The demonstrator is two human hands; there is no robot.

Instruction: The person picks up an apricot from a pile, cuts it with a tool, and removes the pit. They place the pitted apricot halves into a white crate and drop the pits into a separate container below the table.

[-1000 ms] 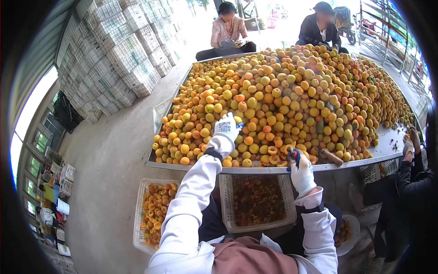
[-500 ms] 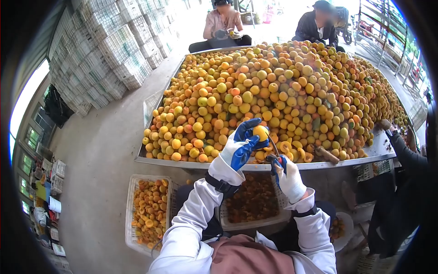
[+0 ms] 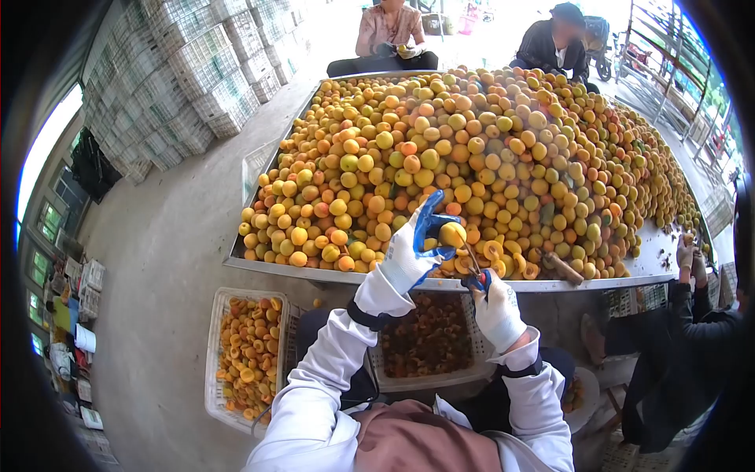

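Note:
My left hand (image 3: 414,247), in a white glove with blue coated fingers, holds a yellow apricot (image 3: 452,234) at the near edge of the fruit heap. Its index finger points up, apart from the fruit. In a matching glove, my right hand (image 3: 497,308) is closed around the red handle of a thin-bladed knife (image 3: 473,258). The blade reaches up to the apricot's right side. Just beyond the knife, several cut apricot halves (image 3: 513,262) lie on the metal table (image 3: 346,277). Whole apricots (image 3: 440,149) are heaped behind my hands.
Below the table edge stand a crate of apricot halves (image 3: 250,354) and a darker-filled crate (image 3: 429,346). A wooden stick (image 3: 563,267) lies on the table. Two people sit across the heap; another person (image 3: 684,338) works at right. White crates (image 3: 181,71) are stacked at left.
My left index finger has lifted away from the apricot, and the knife has shifted slightly down. The person at right has drawn their hands back from the heap. The view has shifted a little.

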